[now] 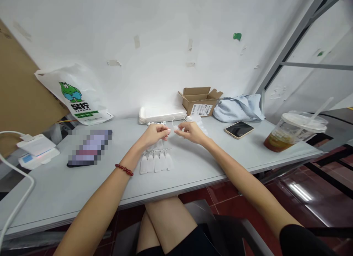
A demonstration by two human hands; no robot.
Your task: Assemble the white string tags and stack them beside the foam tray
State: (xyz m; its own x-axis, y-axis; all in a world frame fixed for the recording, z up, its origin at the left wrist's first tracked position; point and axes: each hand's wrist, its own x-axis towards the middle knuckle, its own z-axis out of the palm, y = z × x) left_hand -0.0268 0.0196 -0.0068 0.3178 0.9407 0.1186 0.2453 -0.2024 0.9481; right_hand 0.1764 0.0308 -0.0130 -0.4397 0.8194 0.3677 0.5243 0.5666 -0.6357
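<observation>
My left hand [157, 133] is above the middle of the table with thumb and fingers pinched together. Whatever it may hold is too small to make out. Close to it, my right hand [191, 132] pinches a small translucent white piece, from which a thin white cord [173, 121] curls upward. The fingertips of both hands nearly meet. In front of them lies a row of several translucent white tags [156, 163], their cords pointing away from me. More white tags [195, 121] lie behind my right hand. Partly behind my left hand are small white pieces [164, 122].
Behind my hands are stacked white trays [162, 112] and an open cardboard box [202, 101]. A light blue cloth bag [238, 107], a phone [239, 130] and a drink cup [289, 133] stand right. Left are a blurred-out phone [91, 147], a plastic bag [79, 98] and a white charger [37, 145].
</observation>
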